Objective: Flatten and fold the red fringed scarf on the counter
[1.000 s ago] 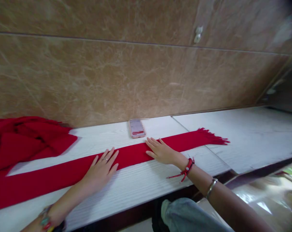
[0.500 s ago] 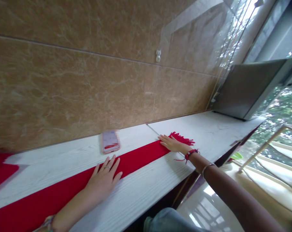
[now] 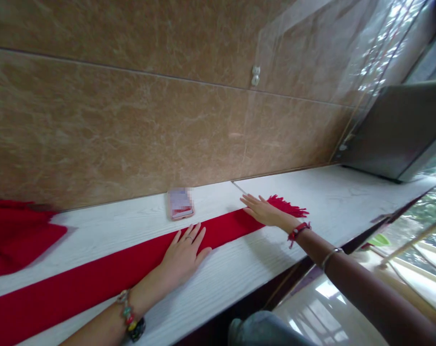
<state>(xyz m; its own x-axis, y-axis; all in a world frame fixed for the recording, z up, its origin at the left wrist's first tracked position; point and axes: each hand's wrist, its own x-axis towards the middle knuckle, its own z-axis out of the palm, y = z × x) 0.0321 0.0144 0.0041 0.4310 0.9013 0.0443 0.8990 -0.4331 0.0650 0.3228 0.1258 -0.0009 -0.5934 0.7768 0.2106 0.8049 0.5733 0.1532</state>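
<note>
A long red scarf point(image 3: 124, 271) lies as a flat strip along the white countertop point(image 3: 218, 283), with its fringe point(image 3: 288, 206) at the right end. My left hand point(image 3: 185, 252) rests palm down on the scarf's near edge, fingers spread; a ring shows on one finger. Farther right, my right hand point(image 3: 263, 211) lies flat across the strip just short of the fringe, its fingers stretched out. Neither hand grips the cloth. Beyond my left fingers, a phone point(image 3: 180, 204) in a pink case lies near the wall.
More red cloth point(image 3: 19, 238) is heaped at the far left. A brown marbled wall point(image 3: 131, 134) runs behind the counter. A large grey box-shaped appliance point(image 3: 394, 129) stands at the right end. The counter's front edge drops to a shiny floor point(image 3: 322, 312).
The view has turned left, bringing more of the heaped red cloth into sight. Both hands stay flat on the scarf, and the scarf keeps its shape.
</note>
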